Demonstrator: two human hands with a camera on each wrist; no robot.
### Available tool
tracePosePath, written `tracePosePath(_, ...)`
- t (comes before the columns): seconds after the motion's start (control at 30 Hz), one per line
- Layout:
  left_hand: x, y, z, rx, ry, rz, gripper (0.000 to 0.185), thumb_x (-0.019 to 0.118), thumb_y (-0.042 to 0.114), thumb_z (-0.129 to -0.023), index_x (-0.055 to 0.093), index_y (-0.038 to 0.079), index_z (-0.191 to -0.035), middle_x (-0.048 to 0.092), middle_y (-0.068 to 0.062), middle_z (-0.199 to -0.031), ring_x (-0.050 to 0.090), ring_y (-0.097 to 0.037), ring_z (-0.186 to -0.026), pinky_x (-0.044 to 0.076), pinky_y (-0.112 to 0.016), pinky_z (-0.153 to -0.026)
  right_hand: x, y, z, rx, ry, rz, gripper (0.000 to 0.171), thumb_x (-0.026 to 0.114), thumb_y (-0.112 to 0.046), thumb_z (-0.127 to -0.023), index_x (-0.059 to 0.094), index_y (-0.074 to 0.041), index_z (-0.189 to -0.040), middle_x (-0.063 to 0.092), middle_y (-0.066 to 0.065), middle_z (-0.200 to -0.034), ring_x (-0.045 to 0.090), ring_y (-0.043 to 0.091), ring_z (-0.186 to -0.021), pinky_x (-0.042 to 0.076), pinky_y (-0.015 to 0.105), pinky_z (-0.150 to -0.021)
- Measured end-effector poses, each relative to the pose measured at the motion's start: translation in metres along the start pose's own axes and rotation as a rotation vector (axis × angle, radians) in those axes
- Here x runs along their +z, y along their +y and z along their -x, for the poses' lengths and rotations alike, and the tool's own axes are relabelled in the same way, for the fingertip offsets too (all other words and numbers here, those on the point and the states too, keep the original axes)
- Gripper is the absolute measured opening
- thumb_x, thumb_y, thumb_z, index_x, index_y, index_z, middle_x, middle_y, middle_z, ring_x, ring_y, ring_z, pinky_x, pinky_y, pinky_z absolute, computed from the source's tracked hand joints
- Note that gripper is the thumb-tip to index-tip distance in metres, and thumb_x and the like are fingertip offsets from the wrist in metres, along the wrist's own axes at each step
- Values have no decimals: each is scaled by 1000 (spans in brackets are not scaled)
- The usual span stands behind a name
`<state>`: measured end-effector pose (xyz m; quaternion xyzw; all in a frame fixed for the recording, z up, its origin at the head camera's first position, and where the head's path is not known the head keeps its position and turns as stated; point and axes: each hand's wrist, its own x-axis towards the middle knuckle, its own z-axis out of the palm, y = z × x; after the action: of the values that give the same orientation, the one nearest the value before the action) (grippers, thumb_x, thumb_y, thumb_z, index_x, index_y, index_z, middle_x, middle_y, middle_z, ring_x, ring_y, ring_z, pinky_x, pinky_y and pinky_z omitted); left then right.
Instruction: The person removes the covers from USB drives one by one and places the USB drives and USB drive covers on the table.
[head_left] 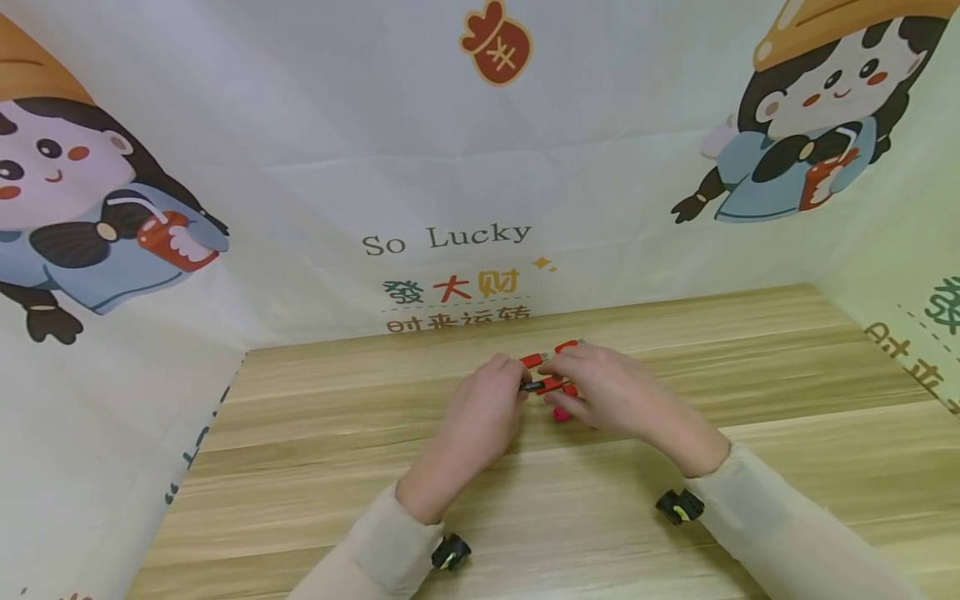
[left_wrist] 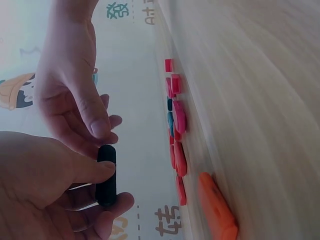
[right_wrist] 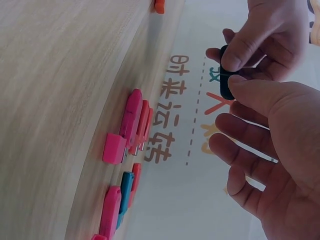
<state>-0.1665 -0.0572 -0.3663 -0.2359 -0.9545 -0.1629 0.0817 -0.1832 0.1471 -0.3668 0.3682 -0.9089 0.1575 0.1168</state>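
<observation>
A small black USB stick (left_wrist: 106, 176) is pinched between the thumb and fingers of my left hand (head_left: 483, 408), above the wooden table. My right hand (head_left: 611, 392) reaches in from the other side, thumb and fingertips right at the stick's end, its fingers loosely bent and apart. Beyond and below the hands lie several red USB sticks, one with its metal plug showing (head_left: 534, 360). In the right wrist view, a pink stick (right_wrist: 132, 112), a pink cap (right_wrist: 114, 148) and a teal stick (right_wrist: 125, 192) lie among them. The right hand partly covers this group in the head view.
An orange stick (left_wrist: 217, 207) lies apart from the group on the wood-grain table (head_left: 315, 467). A white printed cloth (head_left: 315, 183) stands behind the table's back edge and along both sides. Each sleeve has a small black device (head_left: 680, 506) at the wrist.
</observation>
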Motion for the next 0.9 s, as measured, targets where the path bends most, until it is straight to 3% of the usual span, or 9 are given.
tracePosePath(0.27,2,5,-4,5,7,9,5,73,11,-101,70,7,-102,62,-2,-96,64,-19,-88,58,-38,-78,4,-1,-3,-1,21,-17,23,83,-18,-94,75,-10,-114,72,1,-99,65,16,-85,58,36,-78)
tracePosePath(0.9,5,8,-6,11,36,52,8,73,10,-102,68,5,-104,65,-5,-101,67,-22,-93,59,-40,-81,9,1,-4,6,30,-56,21,81,-14,-96,79,-9,-117,77,2,-107,72,20,-97,60,42,-88)
